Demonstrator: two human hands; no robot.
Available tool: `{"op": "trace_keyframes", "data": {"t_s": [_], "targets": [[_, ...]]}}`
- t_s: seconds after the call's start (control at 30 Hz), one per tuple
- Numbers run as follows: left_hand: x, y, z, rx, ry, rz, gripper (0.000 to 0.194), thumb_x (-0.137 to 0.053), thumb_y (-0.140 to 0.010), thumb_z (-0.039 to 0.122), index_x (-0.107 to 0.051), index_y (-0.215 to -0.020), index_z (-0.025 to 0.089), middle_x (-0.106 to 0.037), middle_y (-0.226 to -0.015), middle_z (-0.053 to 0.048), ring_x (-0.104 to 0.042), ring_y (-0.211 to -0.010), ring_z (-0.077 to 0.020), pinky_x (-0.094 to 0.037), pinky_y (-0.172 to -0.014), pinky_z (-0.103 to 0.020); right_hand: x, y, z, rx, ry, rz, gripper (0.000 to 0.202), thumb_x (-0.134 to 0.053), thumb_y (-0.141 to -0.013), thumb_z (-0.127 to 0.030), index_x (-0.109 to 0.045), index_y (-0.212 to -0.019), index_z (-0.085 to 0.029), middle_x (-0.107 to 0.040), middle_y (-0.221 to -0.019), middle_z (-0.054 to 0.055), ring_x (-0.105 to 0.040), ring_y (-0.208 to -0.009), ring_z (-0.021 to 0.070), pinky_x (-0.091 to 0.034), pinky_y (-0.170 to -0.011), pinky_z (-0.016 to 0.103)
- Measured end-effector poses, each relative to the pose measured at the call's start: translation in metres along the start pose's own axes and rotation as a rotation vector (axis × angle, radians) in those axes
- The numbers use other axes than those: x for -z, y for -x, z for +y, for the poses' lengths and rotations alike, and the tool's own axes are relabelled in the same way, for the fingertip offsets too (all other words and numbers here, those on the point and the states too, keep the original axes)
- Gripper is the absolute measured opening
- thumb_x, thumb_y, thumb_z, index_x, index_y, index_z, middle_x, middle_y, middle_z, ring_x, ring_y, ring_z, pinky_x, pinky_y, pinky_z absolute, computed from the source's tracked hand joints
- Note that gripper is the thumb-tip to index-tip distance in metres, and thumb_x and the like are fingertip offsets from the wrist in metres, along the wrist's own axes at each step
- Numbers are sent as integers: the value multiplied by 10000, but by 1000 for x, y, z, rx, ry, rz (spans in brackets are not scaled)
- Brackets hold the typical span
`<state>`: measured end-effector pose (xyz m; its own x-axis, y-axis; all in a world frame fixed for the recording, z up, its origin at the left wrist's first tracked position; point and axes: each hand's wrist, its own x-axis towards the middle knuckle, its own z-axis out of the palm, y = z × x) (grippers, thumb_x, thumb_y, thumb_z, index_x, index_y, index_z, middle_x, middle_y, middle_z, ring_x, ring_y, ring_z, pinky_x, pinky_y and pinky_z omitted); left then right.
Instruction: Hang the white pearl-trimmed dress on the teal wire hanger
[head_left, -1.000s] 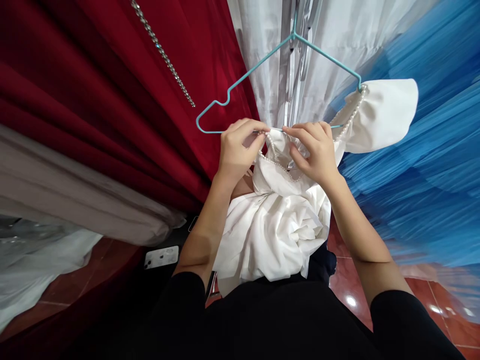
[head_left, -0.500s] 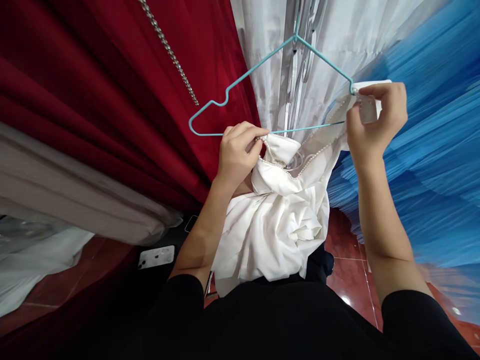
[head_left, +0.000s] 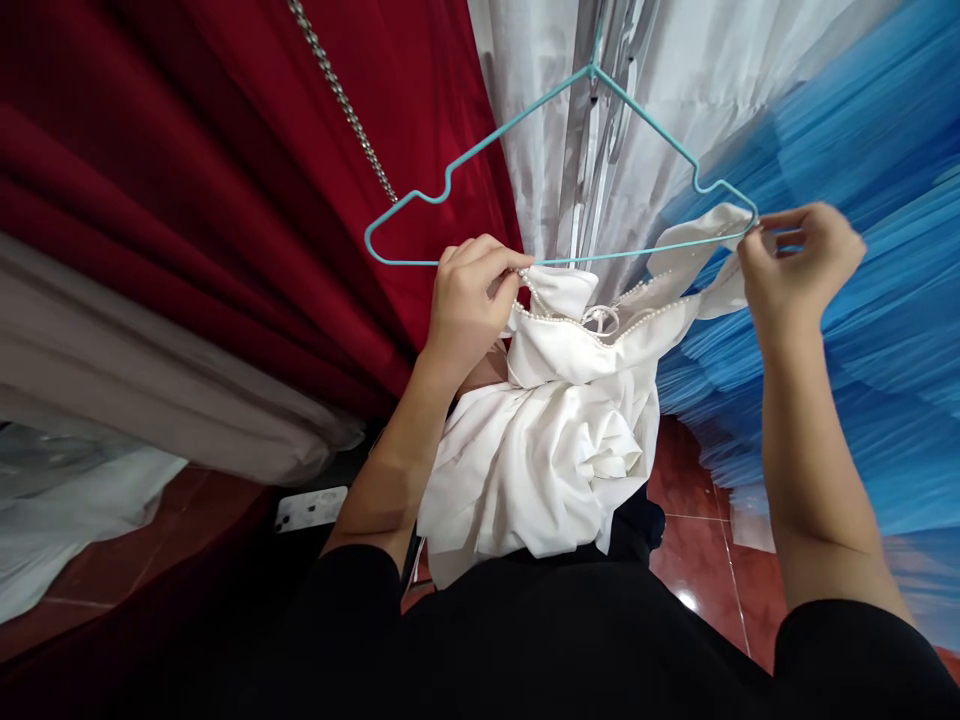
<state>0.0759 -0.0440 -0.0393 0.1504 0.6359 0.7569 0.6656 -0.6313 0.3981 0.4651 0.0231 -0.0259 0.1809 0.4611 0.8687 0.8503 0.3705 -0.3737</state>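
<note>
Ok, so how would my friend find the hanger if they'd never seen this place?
Find the red cloth on the left and the blue cloth on the right. Reaching across from one to the other, above most of the white garment, is the hanger. Unlike the cloth around it, it's a thin turquoise frame with a notch in each shoulder.

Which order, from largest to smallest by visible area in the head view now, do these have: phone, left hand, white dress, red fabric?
1. Red fabric
2. White dress
3. Left hand
4. Phone
</note>
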Motion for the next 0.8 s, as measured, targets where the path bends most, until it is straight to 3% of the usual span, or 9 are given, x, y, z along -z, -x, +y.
{"op": "trace_keyframes", "data": {"t_s": [0.1,0.27,0.37,0.47,0.63,0.73,0.8], "targets": [[-4,-2,0,-6,15,13,248,-635,-927,67,-792,-1014,238,-779,-1011,-13,-710,-959,-233,-485,-910,-397,7,30,-6,19,15,-79,99,-822,-876,-370,-766,-834,-300,-772,-828,66,-647,-667,213,-494,-611,451],[-11,-2,5,-1,51,-1,234,-635,-929,71,-789,-992,236,-787,-1004,-15,-724,-954,-229,-505,-895,-391,13,44,-53,325,-159,-285,92,-705,-984,-394,-757,-995,-319,-774,-1009,62,-706,-944,271,-592,-833,509],[-11,-1,8,-1,79,13,241,-636,-928,55,-783,-986,237,-785,-1001,-7,-726,-957,-223,-514,-901,-391,-3,38,-84,387,-241,-398,101,-675,-1015,-394,-742,-1053,-329,-769,-1135,65,-686,-1187,327,-567,-1034,584],[-10,-1,7,9,86,31,234,-648,-940,53,-783,-993,236,-783,-1001,-8,-723,-964,-223,-520,-914,-397,-30,38,-99,381,-322,-482,191,-571,-1069,-415,-722,-1101,-302,-776,-1095,72,-700,-1187,312,-559,-1053,555],[-15,2,2,-24,84,53,210,-661,-985,108,-778,-1051,270,-774,-1093,-22,-710,-1120,-257,-521,-1063,-473,-51,54,-99,329,-350,-384,260,-523,-1082,-432,-726,-1128,-277,-775,-1022,66,-727,-1003,274,-551,-985,520],[-21,22,1,-83,53,226,187,-632,-1017,188,-771,-1040,312,-737,-1107,-38,-675,-1232,-283,-505,-1125,-528,-45,58,-97,299,-356,-332,234,-558,-1067,-436,-735,-1098,-286,-772,-999,58,-718,-963,266,-549,-983,522],[-23,42,-1,-84,10,326,144,-635,-1025,276,-775,-1012,308,-724,-995,-47,-707,-1073,-268,-564,-1013,-486,-42,57,-98,303,-355,-323,235,-569,-1062,-449,-739,-1080,-288,-776,-992,54,-712,-923,257,-558,-965,518]]}}
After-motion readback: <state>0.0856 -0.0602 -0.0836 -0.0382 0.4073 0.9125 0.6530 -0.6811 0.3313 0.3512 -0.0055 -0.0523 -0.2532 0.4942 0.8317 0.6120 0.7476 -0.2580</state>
